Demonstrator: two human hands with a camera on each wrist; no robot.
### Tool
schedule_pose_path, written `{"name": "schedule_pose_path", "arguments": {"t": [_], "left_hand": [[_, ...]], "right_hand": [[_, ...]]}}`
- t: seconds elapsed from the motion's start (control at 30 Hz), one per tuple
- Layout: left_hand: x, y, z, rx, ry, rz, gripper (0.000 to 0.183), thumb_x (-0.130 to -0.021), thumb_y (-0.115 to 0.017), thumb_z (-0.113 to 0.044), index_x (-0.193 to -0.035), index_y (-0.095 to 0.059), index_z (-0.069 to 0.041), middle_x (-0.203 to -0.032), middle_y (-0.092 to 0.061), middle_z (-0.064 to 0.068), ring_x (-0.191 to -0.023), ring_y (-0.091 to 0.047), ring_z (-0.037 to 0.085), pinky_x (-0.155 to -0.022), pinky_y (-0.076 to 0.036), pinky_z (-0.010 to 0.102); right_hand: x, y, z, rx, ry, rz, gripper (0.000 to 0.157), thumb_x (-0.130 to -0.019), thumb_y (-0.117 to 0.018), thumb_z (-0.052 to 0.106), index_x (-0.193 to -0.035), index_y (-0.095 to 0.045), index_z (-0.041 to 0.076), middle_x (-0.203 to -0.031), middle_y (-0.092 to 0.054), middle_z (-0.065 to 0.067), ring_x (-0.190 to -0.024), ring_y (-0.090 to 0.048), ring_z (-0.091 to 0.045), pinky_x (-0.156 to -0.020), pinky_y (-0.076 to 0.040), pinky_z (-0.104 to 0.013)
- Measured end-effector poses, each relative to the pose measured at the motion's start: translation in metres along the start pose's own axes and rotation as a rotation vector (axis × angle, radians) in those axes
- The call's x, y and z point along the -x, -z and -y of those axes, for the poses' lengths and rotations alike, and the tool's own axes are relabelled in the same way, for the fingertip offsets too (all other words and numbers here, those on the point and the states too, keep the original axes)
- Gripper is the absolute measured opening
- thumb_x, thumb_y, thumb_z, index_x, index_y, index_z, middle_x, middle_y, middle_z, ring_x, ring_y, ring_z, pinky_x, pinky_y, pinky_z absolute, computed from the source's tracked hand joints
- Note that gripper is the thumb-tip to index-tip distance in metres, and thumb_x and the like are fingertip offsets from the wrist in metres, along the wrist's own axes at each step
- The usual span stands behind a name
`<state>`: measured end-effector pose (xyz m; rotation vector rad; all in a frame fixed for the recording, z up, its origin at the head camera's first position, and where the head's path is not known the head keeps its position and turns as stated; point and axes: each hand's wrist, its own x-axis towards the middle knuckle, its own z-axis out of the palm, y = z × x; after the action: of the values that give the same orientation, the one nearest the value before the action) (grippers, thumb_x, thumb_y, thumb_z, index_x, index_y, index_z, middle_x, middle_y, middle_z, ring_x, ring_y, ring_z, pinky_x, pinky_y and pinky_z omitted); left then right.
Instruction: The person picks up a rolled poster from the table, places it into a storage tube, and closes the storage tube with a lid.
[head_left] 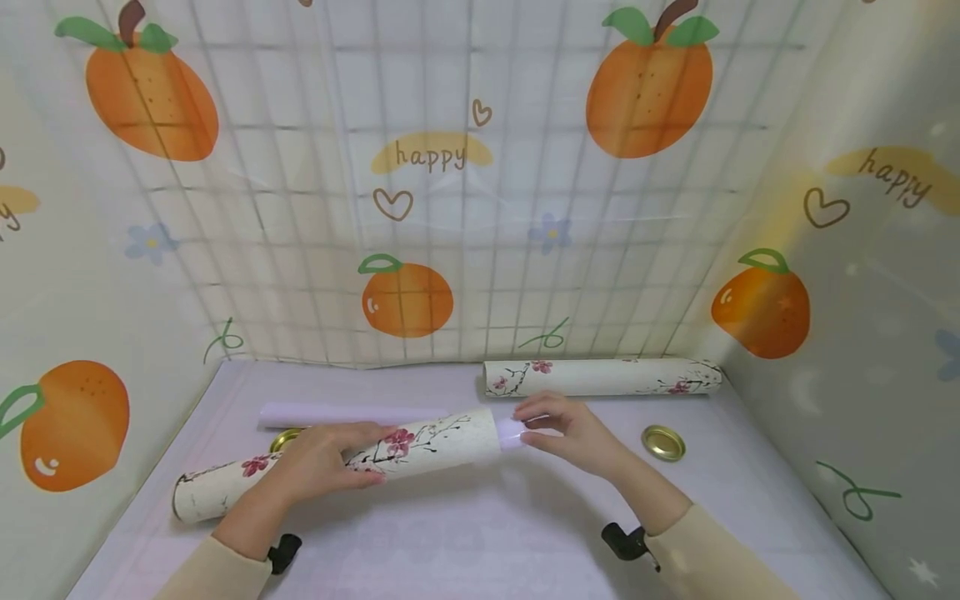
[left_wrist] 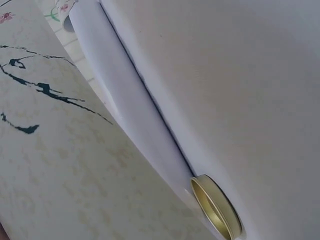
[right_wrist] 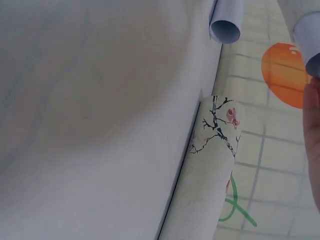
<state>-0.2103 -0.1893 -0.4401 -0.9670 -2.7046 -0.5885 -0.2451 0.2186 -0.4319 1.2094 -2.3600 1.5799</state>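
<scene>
My left hand [head_left: 322, 458] grips a cream cardboard tube [head_left: 442, 442] printed with plum blossoms, from above and around its middle. It is tilted, with the right end higher. A lavender roll of paper [head_left: 510, 433] sticks a short way out of that right end; the rest is hidden inside. My right hand [head_left: 566, 429] pinches the protruding end between thumb and fingers. In the right wrist view, fingertips touch the rim of the paper roll [right_wrist: 307, 42]. The left wrist view shows the tube's printed side [left_wrist: 60, 150] up close.
Behind the held tube lies another lavender roll [head_left: 322, 414], with a gold metal lid [head_left: 285, 439] in front. A second blossom tube [head_left: 600, 377] lies along the back edge. Another gold lid [head_left: 663, 443] rests at right. Printed curtains [head_left: 480, 275] enclose the table [head_left: 480, 542].
</scene>
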Motion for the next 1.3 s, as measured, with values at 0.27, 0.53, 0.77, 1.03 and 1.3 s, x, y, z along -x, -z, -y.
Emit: {"name": "schedule_pose_path", "arguments": {"t": [0.27,0.53,0.77,1.03,1.3], "left_hand": [[-0.002,0.001,-0.004,0.001,0.007,0.007,0.068,-0.078,-0.084,-0.048,-0.140,-0.059,-0.037,-0.131,-0.066,-0.007,-0.118,-0.064,0.016,-0.094,-0.054,0.040],[-0.001,0.000,-0.004,0.009,-0.013,0.001,0.067,-0.078,-0.083,-0.048,-0.140,-0.060,-0.036,-0.132,-0.065,-0.007,-0.119,-0.063,0.016,-0.096,-0.054,0.040],[-0.003,-0.004,-0.003,0.025,-0.056,-0.041,0.067,-0.076,-0.085,-0.046,-0.138,-0.062,-0.034,-0.130,-0.066,-0.005,-0.117,-0.064,0.016,-0.094,-0.055,0.039],[-0.003,-0.002,-0.004,0.047,-0.031,-0.002,0.067,-0.078,-0.084,-0.048,-0.140,-0.060,-0.036,-0.133,-0.064,-0.008,-0.120,-0.062,0.015,-0.096,-0.053,0.040],[-0.001,-0.002,-0.003,0.042,-0.015,0.006,0.067,-0.078,-0.084,-0.048,-0.140,-0.060,-0.038,-0.132,-0.065,-0.008,-0.120,-0.063,0.015,-0.096,-0.053,0.041]], "right_hand": [[-0.002,-0.005,0.000,0.003,0.012,-0.004,0.026,-0.085,-0.076,-0.004,-0.110,-0.070,0.000,-0.111,-0.066,-0.017,-0.103,-0.066,-0.023,-0.091,-0.055,-0.043],[-0.005,-0.012,0.003,-0.033,-0.087,0.014,0.024,-0.088,-0.074,-0.001,-0.112,-0.072,-0.002,-0.116,-0.068,-0.018,-0.107,-0.067,-0.022,-0.093,-0.055,-0.042],[-0.003,-0.012,0.005,0.044,-0.144,0.051,0.022,-0.093,-0.070,0.007,-0.115,-0.073,0.001,-0.122,-0.069,-0.014,-0.109,-0.068,-0.028,-0.095,-0.054,-0.034],[-0.002,-0.004,0.011,0.101,-0.182,0.102,0.025,-0.097,-0.067,0.012,-0.120,-0.072,0.005,-0.127,-0.068,-0.009,-0.112,-0.067,-0.027,-0.096,-0.053,-0.034],[0.008,0.029,0.023,0.184,-0.249,0.048,0.025,-0.099,-0.066,0.020,-0.122,-0.072,0.015,-0.124,-0.070,-0.001,-0.114,-0.066,-0.021,-0.095,-0.054,-0.032]]}}
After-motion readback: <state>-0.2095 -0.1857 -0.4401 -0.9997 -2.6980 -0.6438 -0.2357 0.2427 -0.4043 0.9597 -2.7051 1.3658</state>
